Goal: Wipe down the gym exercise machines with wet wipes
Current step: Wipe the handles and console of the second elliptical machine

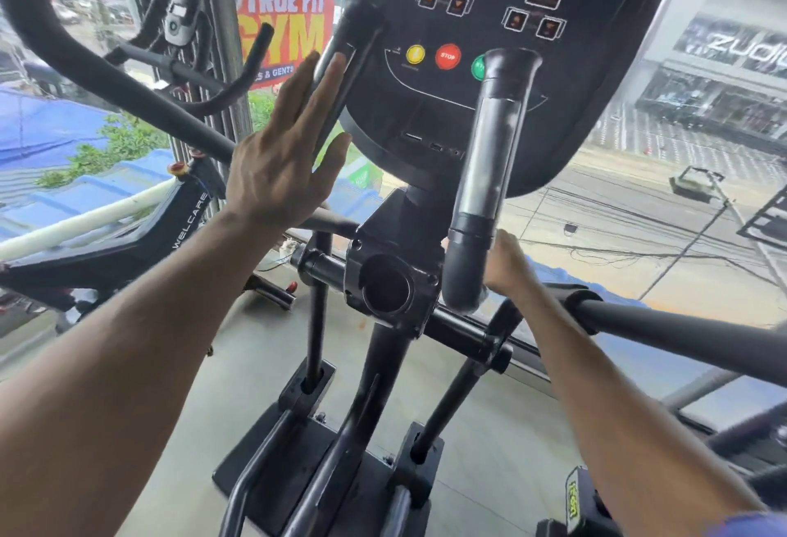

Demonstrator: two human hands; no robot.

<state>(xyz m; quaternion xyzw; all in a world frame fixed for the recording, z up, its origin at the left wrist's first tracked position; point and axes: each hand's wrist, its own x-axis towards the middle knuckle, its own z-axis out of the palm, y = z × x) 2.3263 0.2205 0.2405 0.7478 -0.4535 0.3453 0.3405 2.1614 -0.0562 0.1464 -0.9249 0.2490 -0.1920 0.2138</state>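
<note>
Grey floor (pixel 489 443), glass window wall (pixel 639 238), red gym banner (pixel 283 21)

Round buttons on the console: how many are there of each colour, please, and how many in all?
Yellow button: 1
Red button: 1
Green button, partly hidden behind the grip: 1
Total: 3

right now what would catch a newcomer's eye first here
The left hand stands out, fingers straight, raised flat by the machine's left handle. Just right, a red stop button glows on the black console. Lower right, the right hand reaches behind the grey handle.
</note>
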